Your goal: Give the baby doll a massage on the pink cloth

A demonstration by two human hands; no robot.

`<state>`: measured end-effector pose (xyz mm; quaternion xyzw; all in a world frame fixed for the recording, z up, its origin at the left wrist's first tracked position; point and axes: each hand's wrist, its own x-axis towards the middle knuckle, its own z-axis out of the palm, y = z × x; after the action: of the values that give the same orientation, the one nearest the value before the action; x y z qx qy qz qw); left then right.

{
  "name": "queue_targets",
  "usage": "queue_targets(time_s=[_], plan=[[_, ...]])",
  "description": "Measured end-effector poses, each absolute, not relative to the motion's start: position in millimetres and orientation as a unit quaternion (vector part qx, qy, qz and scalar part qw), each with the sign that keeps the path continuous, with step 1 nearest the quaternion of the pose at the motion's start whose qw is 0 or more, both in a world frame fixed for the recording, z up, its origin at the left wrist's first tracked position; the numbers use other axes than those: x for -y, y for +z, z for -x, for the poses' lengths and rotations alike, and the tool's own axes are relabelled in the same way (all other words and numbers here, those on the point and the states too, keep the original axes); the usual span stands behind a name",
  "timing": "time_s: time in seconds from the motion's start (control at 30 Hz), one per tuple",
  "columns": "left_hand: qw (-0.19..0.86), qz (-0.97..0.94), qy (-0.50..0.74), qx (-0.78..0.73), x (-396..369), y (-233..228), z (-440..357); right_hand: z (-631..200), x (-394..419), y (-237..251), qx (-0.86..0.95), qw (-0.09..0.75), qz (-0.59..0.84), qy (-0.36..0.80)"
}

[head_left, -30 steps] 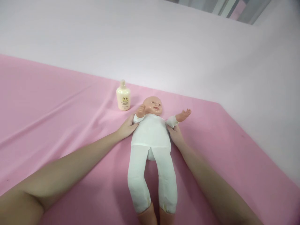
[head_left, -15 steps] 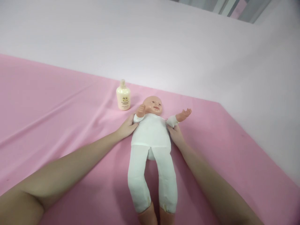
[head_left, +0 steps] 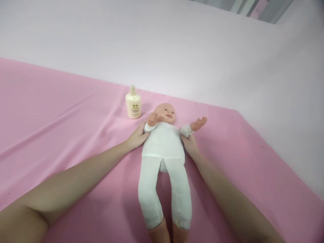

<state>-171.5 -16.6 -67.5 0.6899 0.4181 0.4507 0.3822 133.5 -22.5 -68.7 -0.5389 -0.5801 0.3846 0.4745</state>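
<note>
A baby doll (head_left: 163,141) with a white cloth body lies on its back, head away from me and feet toward me. My left hand (head_left: 138,136) grips its side under the raised arm at the left, thumb on the front edge of the torso. On the opposite side, my right hand (head_left: 189,144) holds the torso beneath the other outstretched arm. Most of the fingers of both hands are hidden under or behind the doll. Just beyond my left hand stands a cream pump bottle (head_left: 133,104), upright and apart from the doll.
A pink cloth (head_left: 83,111) with a few wrinkles at the left lies under the doll and bottle. Past its far edge extends a plain white surface (head_left: 113,40). Grey and white vertical strips (head_left: 235,6) show at the top right.
</note>
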Motion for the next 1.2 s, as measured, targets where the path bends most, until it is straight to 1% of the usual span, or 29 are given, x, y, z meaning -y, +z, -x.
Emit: queue_targets(time_s=[0.6,0.8,0.93,1.1,1.2], plan=[[0.397,-0.681,0.464,-0.404,14.7,-71.8,171.5,-132.4,22.9,-67.2,0.586,0.476,0.541,0.371],[0.398,-0.678,0.462,-0.41,15.3,-71.6,171.5,-132.9,21.6,-69.7,0.583,0.489,0.536,0.366],[0.405,-0.678,0.46,-0.406,15.3,-71.3,171.3,-133.0,22.1,-68.1,0.589,0.478,0.533,0.375],[0.407,-0.673,0.463,-0.408,15.3,-71.9,170.9,-133.1,21.7,-68.2,0.582,0.491,0.533,0.369],[0.402,-0.677,0.46,-0.409,15.5,-71.0,171.1,-133.4,21.8,-67.7,0.583,0.482,0.535,0.376]])
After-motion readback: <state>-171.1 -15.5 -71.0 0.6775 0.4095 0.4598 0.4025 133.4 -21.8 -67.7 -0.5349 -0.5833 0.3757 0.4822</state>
